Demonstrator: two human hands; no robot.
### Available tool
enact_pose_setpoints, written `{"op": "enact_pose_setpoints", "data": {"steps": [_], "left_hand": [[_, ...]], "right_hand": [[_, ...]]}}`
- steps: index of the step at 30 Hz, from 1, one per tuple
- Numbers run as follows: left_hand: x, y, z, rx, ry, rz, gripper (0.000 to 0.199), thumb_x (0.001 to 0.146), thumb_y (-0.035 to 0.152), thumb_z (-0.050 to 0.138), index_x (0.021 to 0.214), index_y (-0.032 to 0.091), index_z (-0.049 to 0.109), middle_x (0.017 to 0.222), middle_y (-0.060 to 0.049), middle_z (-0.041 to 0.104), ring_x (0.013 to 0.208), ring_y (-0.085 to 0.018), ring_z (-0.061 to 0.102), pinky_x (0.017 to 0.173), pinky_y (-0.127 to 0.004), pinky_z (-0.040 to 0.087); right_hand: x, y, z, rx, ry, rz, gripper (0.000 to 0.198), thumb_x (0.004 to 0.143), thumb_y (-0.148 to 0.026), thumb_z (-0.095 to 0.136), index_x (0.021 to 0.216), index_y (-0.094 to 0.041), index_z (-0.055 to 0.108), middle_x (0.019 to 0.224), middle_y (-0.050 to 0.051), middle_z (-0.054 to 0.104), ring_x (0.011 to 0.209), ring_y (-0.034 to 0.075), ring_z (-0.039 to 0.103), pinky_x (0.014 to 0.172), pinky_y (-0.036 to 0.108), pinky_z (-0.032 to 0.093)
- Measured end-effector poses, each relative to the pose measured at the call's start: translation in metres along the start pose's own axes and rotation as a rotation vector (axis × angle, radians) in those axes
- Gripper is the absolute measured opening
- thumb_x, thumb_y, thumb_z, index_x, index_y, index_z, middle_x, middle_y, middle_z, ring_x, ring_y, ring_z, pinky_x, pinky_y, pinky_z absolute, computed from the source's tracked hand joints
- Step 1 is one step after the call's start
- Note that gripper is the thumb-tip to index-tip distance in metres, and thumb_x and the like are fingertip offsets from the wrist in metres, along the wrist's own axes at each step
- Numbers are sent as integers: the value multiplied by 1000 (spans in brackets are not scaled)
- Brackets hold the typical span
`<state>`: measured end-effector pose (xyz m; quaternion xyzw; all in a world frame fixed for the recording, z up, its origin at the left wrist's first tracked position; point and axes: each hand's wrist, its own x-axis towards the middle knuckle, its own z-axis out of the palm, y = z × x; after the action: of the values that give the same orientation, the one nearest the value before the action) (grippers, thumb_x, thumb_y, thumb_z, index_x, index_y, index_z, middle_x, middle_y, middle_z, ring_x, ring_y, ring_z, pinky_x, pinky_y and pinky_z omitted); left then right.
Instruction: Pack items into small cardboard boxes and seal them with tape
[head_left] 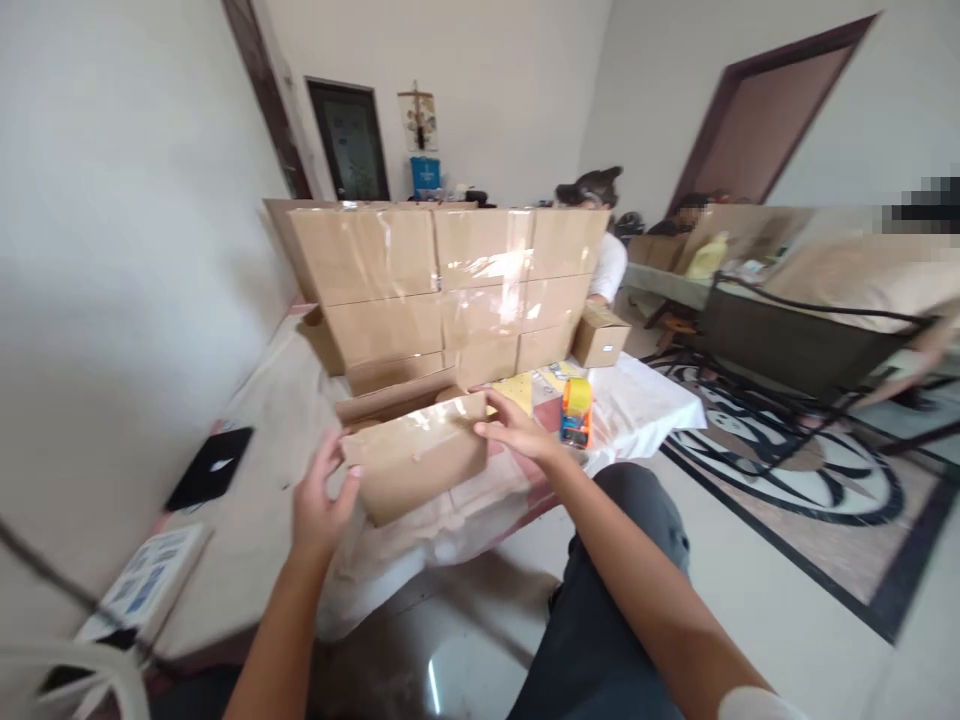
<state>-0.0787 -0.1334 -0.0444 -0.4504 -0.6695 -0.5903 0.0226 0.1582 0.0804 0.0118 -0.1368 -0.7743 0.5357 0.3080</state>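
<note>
A small brown cardboard box (424,465) with shiny tape along its upper part stands at the front of the cloth-covered table. At its left end, my left hand (326,490) grips it with the thumb on the near face. My right hand (514,430) holds the upper right corner, thumb in front and fingers over the edge. The box's top looks open, though its inside is mostly hidden. To the right of my right hand is an orange tape dispenser (576,428) with a yellow roll.
Behind the box rises a wall of taped cardboard boxes (390,255), with a small closed box (601,338) at its right end. A black phone-like device (210,468) and a white printed box (150,580) lie left. People sit beyond; a dark chair (787,340) stands right.
</note>
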Motion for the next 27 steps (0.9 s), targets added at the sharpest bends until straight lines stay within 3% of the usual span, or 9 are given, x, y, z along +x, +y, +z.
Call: {"op": "enact_pose_setpoints", "data": {"steps": [3, 7, 9, 11, 13, 15, 18, 22, 27], "left_hand": [[8, -3, 12, -239, 104, -133, 80, 89, 33, 58, 160, 27, 20, 144, -13, 58, 135, -34, 53, 113, -61, 41], [29, -8, 19, -339, 123, -232, 81, 85, 18, 51, 158, 34, 21, 167, -3, 26, 153, -32, 24, 121, -60, 29], [37, -9, 19, -406, 75, -361, 88, 80, 14, 46, 160, 36, 15, 165, -1, 30, 152, -30, 26, 123, -61, 26], [42, -9, 19, -463, 34, -402, 90, 77, 12, 43, 159, 36, 16, 159, -1, 42, 149, -31, 34, 121, -62, 29], [44, -7, 16, -398, 5, -304, 73, 78, 15, 42, 149, 31, 40, 151, -3, 51, 144, -32, 42, 119, -58, 33], [44, -1, 12, -179, -29, -120, 42, 84, 20, 43, 119, 25, 64, 139, -5, 59, 138, -32, 48, 118, -52, 35], [41, 18, 11, 337, -32, 160, 29, 91, 31, 42, 89, 24, 71, 113, -7, 70, 129, -31, 54, 115, -52, 34], [23, 53, 37, 798, -95, 348, 43, 94, 47, 44, 115, 20, 69, 110, -12, 71, 105, -32, 64, 109, -53, 35], [-1, 76, 71, 957, -187, 428, 74, 90, 67, 37, 135, 12, 58, 112, -21, 63, 105, -42, 58, 89, -51, 44]], "right_hand": [[8, 12, 6, 37, 174, 69, 78, 80, -36, 73, 150, -29, 41, 139, 11, 54, 113, 23, 61, 90, 39, 55], [26, 27, 21, 45, 175, 188, 78, 79, -19, 63, 152, -31, 39, 155, 7, 44, 141, 25, 43, 110, 44, 43], [35, 33, 29, 93, 187, 175, 79, 79, -15, 57, 153, -31, 37, 159, 4, 39, 148, 22, 34, 119, 43, 33], [42, 36, 34, 99, 214, 109, 81, 78, -11, 53, 155, -29, 34, 156, 3, 45, 146, 20, 39, 119, 41, 34], [44, 35, 34, -9, 228, -11, 79, 81, -11, 50, 156, -28, 33, 141, 4, 60, 136, 19, 50, 114, 40, 39], [41, 28, 31, -230, 227, -141, 71, 87, -14, 49, 155, -26, 35, 123, 4, 71, 127, 20, 57, 112, 41, 40], [35, 15, 27, -570, 210, -216, 56, 95, -23, 49, 151, -24, 44, 116, 6, 73, 123, 23, 58, 111, 42, 38], [27, 7, 29, -682, 179, -171, 50, 102, -32, 44, 151, -24, 44, 123, 7, 70, 124, 23, 58, 110, 41, 37], [4, 10, 24, -623, 105, -199, 57, 103, -41, 40, 158, -30, 27, 143, 5, 59, 134, 25, 51, 112, 43, 36]]}}
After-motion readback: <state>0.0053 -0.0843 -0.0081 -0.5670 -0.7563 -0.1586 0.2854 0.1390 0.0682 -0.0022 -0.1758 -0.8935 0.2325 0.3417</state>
